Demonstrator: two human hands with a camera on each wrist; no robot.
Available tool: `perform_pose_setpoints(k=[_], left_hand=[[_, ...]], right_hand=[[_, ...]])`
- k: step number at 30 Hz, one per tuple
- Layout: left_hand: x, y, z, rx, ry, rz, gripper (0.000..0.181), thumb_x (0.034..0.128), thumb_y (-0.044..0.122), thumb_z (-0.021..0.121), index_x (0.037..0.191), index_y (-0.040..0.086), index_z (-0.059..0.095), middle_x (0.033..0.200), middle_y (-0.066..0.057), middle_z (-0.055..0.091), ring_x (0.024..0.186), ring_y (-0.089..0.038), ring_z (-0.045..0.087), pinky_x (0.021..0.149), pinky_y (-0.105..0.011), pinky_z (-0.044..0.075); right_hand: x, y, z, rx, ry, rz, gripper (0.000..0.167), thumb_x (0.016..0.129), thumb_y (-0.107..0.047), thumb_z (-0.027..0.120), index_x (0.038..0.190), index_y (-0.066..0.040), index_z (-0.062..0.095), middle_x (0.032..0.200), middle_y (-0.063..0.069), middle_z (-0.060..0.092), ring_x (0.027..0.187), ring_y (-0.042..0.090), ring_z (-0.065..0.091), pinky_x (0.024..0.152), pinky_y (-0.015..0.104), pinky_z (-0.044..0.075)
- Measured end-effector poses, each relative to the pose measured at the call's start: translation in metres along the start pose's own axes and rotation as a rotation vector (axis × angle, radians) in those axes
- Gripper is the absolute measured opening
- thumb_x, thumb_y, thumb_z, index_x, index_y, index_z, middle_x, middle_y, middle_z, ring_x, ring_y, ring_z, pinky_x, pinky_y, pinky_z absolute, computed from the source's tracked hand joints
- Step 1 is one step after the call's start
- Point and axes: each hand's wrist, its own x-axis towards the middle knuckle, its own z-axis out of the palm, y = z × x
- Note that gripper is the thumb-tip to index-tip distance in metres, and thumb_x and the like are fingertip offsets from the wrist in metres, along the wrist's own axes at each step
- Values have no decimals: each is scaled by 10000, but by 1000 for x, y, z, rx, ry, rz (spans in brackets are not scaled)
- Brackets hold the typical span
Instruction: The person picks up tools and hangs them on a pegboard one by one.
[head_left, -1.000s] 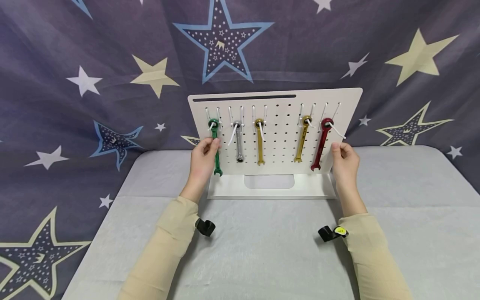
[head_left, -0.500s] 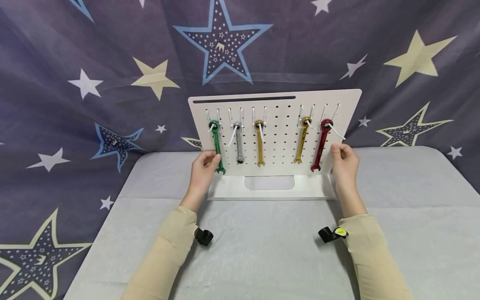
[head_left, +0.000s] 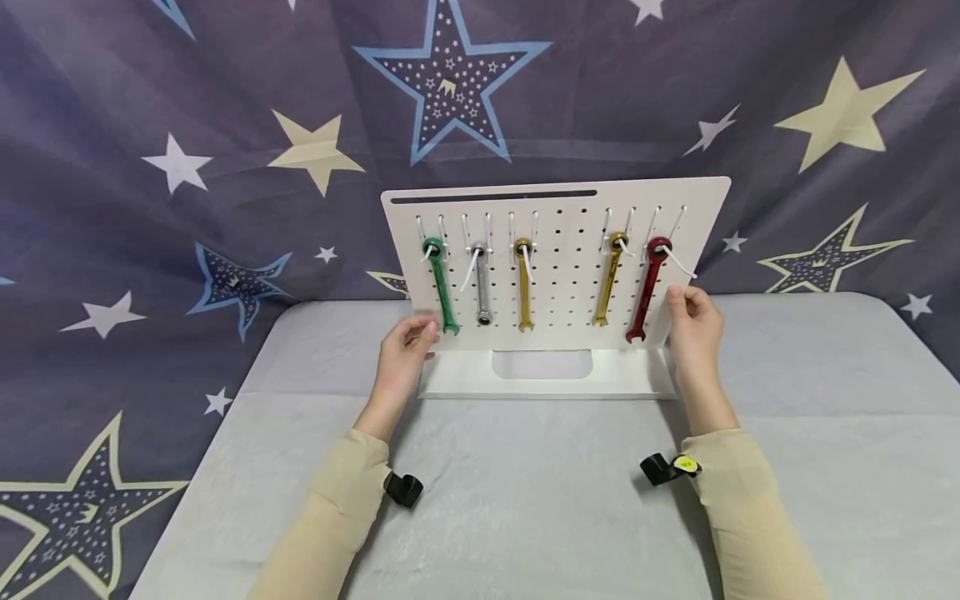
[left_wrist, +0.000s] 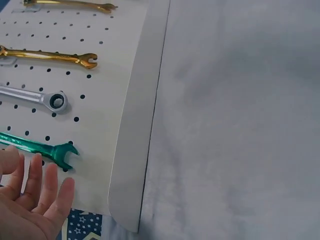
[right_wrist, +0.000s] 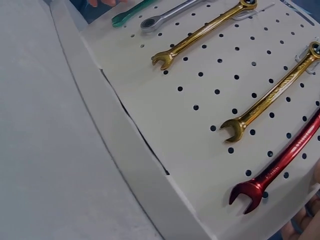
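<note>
Several wrenches hang by their ring ends on white hooks of a white pegboard. At the left is the green wrench, its open end tilted to the right. My left hand is by the board's lower left edge, just below that wrench; in the left wrist view its fingers are loosely bent and hold nothing. My right hand grips the board's right edge, thumb in front and fingers behind, beside the red wrench. Between them hang a silver wrench and two gold ones.
The pegboard's base with a cut-out rests on a table covered in pale grey cloth. A dark curtain printed with stars hangs close behind. White hook tips jut forward through the wrench rings.
My left hand has slid down from the green wrench's shaft and come off it. The wrench's lower end has swung to the right. My right hand keeps its place on the board.
</note>
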Motion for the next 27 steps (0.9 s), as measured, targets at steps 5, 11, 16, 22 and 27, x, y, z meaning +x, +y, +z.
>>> perform_pose_setpoints(k=[5,11,16,22,27], left_hand=[[-9,2,0,-12,-27,-5,262,1022,84,548,1225,-80,569,1189,-257,629,913,-105,603,770,-242,515],[-21,3,0,-2,-63,18,280,1034,92,525,1261,-65,567,1215,-247,627,1067,-336,602,798,-265,518],[-31,7,0,3,-102,39,294,1039,97,517,1279,-69,554,1223,-252,618,1093,-361,593,830,-299,517],[-39,15,-6,36,-112,87,293,1037,96,519,1287,-53,557,1226,-227,625,1106,-376,583,885,-373,509],[-46,18,-14,106,-115,106,283,1033,88,525,1288,-27,565,1228,-203,629,1121,-335,571,924,-341,471]], right_hand=[[2,-4,-5,17,-16,30,206,982,-363,603,943,-161,599,843,-110,540,784,50,474,698,191,395],[5,-4,-9,-3,-34,6,230,989,-355,598,993,-125,603,838,-143,551,802,36,489,729,192,398],[10,-5,-14,-75,-64,10,409,1012,-348,565,1213,6,597,988,-46,597,865,23,512,782,197,418],[20,-15,-18,-26,-90,67,434,1027,-240,551,1388,-2,531,1147,27,614,958,31,560,954,279,478],[21,-23,-26,208,-49,113,294,1005,-109,578,1290,-51,622,1018,-69,654,1029,95,608,894,204,474]])
